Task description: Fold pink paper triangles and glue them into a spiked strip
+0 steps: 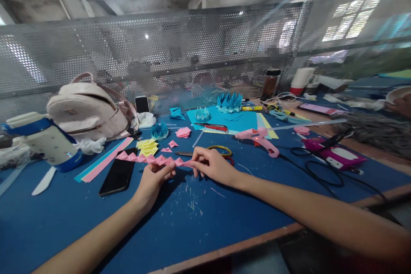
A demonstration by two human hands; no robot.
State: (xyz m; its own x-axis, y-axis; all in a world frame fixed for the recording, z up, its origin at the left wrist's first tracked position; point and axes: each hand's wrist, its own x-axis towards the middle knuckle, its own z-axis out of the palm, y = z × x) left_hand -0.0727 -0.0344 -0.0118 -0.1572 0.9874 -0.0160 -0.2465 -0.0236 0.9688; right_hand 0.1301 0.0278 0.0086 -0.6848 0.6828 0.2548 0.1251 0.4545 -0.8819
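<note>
A chain of folded pink paper triangles is held level above the blue table, its left end over a black phone. My left hand pinches the chain right of its middle. At the chain's right end, the fingertips of my right hand are closed on it. Scissors with a yellow-green handle lie just behind my right hand. Loose pink folded pieces and a stack of yellow ones rest behind the chain. Farther right lies a pink glue gun.
Blue paper crowns and a red cutter are at the back. Paper strips, a backpack and a blue-white tumbler stand left. A magenta device with black cables lies right. Paper scraps dot the blue table.
</note>
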